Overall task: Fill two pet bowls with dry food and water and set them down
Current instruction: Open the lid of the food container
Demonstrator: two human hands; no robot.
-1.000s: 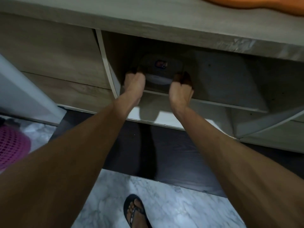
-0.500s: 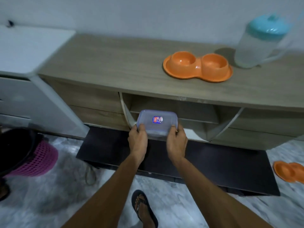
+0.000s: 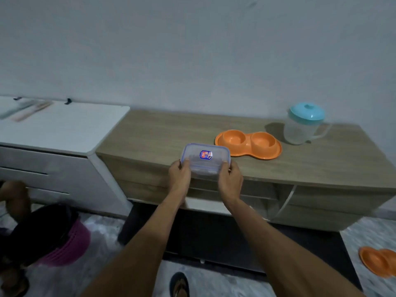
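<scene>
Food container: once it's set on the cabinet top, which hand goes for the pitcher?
Right, probably. The pitcher and double bowl sit right of the food container, nearer the right hand than the left hand.

On my wooden cabinet top sat an orange double pet bowl beside a teal-lidded pitcher.

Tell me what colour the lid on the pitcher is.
Light blue, a turquoise shade, on the clear pitcher; the head view shows the lid plainly.
</scene>
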